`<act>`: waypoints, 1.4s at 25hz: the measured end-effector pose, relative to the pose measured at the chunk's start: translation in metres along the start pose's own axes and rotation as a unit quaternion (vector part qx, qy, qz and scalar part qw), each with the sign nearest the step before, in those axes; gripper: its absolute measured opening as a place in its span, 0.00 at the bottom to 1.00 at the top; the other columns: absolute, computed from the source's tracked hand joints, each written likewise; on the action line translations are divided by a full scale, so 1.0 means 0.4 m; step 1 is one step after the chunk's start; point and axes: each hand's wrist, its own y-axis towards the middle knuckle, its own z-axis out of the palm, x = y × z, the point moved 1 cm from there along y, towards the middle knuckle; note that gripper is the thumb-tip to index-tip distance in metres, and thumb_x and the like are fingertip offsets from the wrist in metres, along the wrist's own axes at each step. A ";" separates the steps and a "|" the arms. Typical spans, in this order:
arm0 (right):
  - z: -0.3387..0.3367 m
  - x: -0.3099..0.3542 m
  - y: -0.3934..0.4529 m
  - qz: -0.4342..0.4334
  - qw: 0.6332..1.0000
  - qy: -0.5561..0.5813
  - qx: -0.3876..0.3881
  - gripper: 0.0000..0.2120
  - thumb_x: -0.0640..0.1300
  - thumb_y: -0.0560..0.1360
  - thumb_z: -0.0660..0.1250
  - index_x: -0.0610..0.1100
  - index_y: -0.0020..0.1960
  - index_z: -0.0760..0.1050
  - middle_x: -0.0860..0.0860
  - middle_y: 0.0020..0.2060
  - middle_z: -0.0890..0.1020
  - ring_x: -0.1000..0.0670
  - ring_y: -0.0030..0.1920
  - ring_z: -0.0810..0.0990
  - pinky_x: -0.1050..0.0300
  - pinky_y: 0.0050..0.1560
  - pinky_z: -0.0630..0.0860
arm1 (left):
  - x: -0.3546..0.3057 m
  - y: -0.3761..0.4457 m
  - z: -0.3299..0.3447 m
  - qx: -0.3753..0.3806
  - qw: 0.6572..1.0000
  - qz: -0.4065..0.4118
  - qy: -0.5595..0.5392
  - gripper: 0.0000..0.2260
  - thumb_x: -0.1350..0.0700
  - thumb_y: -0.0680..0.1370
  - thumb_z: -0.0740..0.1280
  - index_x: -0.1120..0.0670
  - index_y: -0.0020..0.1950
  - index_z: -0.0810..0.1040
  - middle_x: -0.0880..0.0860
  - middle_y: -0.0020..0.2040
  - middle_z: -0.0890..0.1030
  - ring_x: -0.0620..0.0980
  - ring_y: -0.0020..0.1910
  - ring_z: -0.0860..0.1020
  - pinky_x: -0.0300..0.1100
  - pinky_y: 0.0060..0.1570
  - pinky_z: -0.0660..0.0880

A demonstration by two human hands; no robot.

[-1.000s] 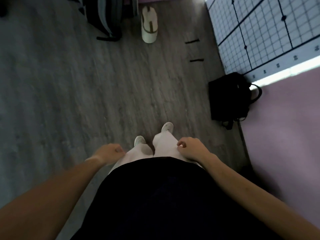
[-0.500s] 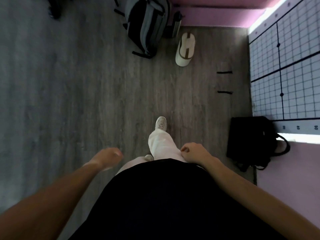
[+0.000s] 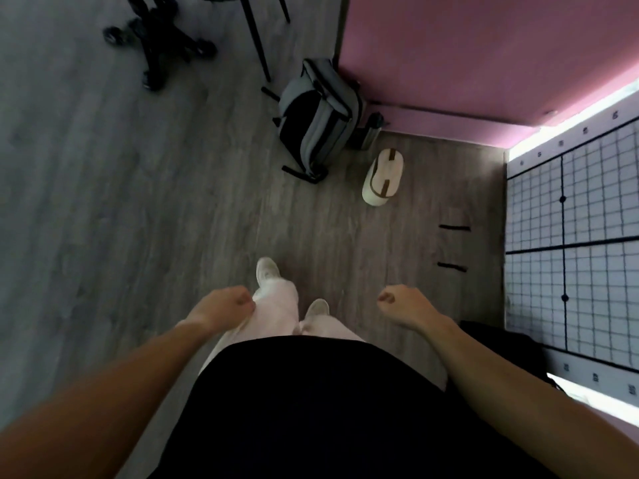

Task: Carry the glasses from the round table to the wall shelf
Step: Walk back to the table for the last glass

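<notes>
No glasses, round table top or wall shelf show in this view. I look straight down at a grey wood floor [image 3: 121,209]. My left hand [image 3: 224,307] hangs beside my left thigh, fingers loosely curled, holding nothing. My right hand [image 3: 403,305] hangs out to the right of my legs, also loosely curled and holding nothing. My white shoes and pale trousers [image 3: 276,305] are between the hands, the left foot forward.
A grey backpack [image 3: 316,122] leans by the pink wall [image 3: 466,53]. A white bin [image 3: 382,181] stands near it. A wheeled chair base [image 3: 155,39] and thin black legs [image 3: 257,46] are at the top. A gridded board [image 3: 587,257] lines the right. A black bag [image 3: 501,337] lies beside my right arm.
I have walked forward: the backpack, bin and pink wall came nearer, and the chair base came into view. My right hand left my thigh and swung outward. The left foot now leads.
</notes>
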 end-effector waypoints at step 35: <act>-0.837 1.381 0.858 -0.108 0.987 -0.103 0.064 0.08 0.48 0.72 0.62 0.53 0.44 0.81 0.55 0.44 0.83 0.52 0.46 0.82 0.51 0.51 0.80 | 0.437 0.636 -1.117 -0.042 0.967 -0.140 -0.209 0.10 0.49 0.79 0.62 0.50 0.55 0.80 0.52 0.58 0.83 0.53 0.59 0.79 0.44 0.59 0.72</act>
